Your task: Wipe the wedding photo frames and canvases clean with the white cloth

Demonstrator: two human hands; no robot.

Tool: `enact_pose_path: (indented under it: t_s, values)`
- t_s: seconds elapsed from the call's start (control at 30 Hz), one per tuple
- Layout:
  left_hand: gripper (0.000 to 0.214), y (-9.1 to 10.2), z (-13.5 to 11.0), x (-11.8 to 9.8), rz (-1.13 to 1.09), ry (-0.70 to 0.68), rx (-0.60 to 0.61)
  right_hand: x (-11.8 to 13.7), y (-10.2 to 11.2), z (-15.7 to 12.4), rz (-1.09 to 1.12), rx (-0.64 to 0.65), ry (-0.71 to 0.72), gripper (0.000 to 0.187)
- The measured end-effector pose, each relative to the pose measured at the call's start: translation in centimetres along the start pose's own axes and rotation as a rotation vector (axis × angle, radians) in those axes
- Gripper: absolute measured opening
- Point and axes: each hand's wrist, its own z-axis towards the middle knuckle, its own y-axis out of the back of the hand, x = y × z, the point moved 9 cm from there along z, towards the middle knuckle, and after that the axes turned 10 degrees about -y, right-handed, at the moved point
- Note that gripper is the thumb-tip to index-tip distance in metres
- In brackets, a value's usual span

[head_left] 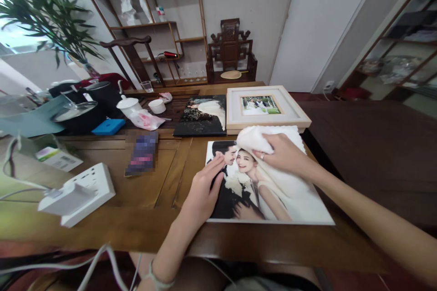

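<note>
A large wedding photo panel (242, 200) lies flat at the table's front edge, showing a couple in black and white clothes. My left hand (205, 186) rests on its left side with the fingers stretched out. A bunched white cloth (251, 138) is gripped in my right hand (285, 153), over the panel's upper part. Part of the cloth seems to spread behind the hand, but its edge blends with the pale panel. Just beyond are a light wooden picture frame (235, 122) with a small photo and a dark photo panel (196, 122).
A white power strip (90, 191) with a plug and cables sits on the wooden table (164, 232) at left. Behind it are a blue box (108, 126), a black pot (77, 116), a white teapot (128, 104) and a cup (157, 106). A carved chair (230, 50) stands beyond.
</note>
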Motion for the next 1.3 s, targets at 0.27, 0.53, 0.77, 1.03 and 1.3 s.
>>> enact_pose_path:
  t_s: [0.27,0.53,0.77,1.03,1.3]
  values:
    - [0.038,1.2,-0.2,0.2,-0.002,0.082,-0.134,7.4,-3.7,-6.7,0.102,0.355,0.358,0.012]
    - [0.039,0.6,-0.2,-0.5,-0.006,0.011,-0.063,7.5,-2.8,-10.2,0.117,0.615,0.377,0.016]
    - [0.031,0.3,-0.2,-0.6,0.063,-0.073,-0.069,0.3,1.2,-6.9,0.013,0.358,0.029,0.020]
    - [0.026,0.3,0.0,-1.2,0.030,-0.100,-0.075,0.7,-0.4,0.8,0.149,0.239,-0.098,0.022]
    - [0.024,0.6,0.0,-1.2,0.017,-0.073,-0.083,5.9,-3.4,3.5,0.103,0.291,0.097,0.011]
